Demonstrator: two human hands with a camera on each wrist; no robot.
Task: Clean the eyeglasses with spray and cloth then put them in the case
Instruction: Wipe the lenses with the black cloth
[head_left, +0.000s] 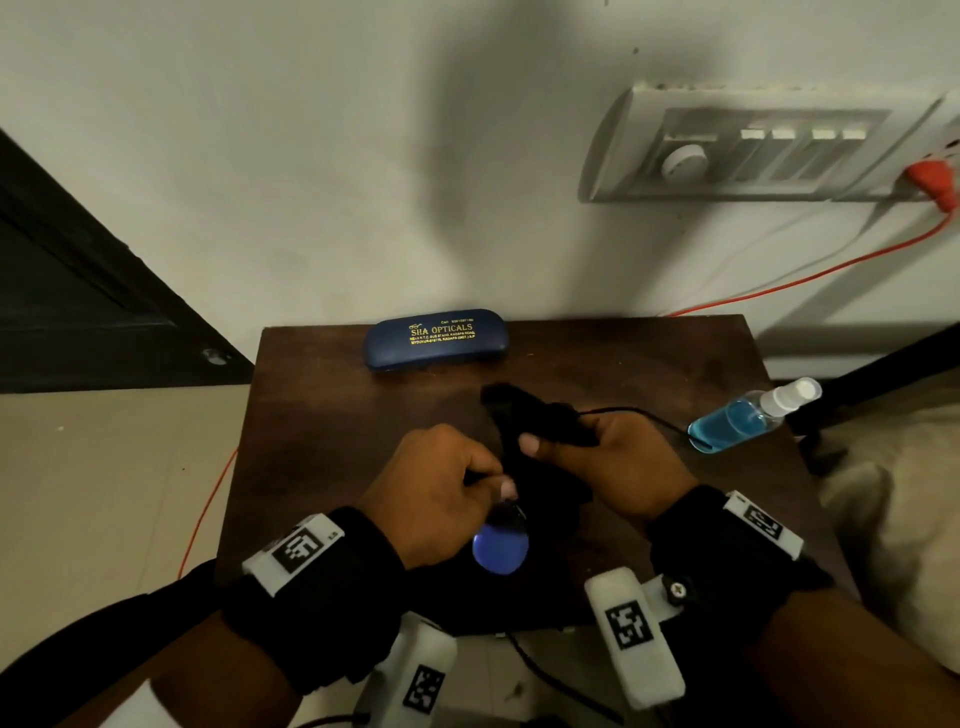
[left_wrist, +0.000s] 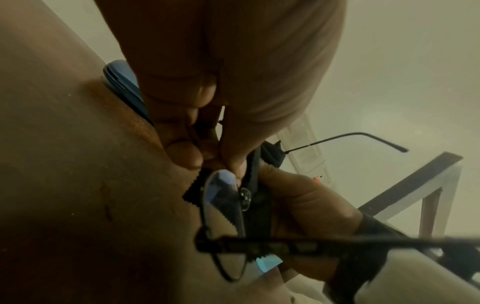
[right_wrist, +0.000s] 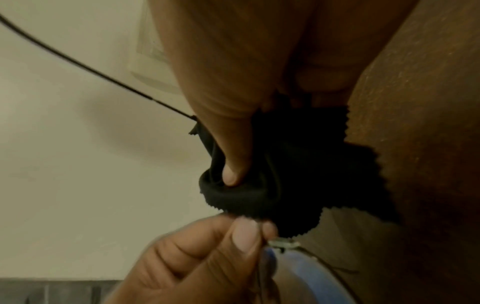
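Note:
Above the middle of the dark wooden table (head_left: 322, 415), my left hand (head_left: 447, 488) pinches the thin black-framed eyeglasses (head_left: 500, 545) near the bridge; one lens glints blue below my thumb. My right hand (head_left: 597, 457) grips a black cleaning cloth (head_left: 540, 421) folded over the other lens, thumb pressing on top. In the left wrist view the near lens (left_wrist: 223, 197) and a temple arm (left_wrist: 345, 137) show. The right wrist view has the cloth (right_wrist: 285, 164) bunched round my thumb, the left hand (right_wrist: 207, 257) just below. The blue case (head_left: 435, 339) lies shut at the table's back edge. The spray bottle (head_left: 748, 418) lies on its side at right.
A wall with a switch panel (head_left: 753, 150) and an orange cable (head_left: 810, 275) stands right behind the table. A dark door (head_left: 78, 291) is at left, tiled floor (head_left: 104, 493) below it. Pale fabric (head_left: 893, 499) lies beyond the table's right edge.

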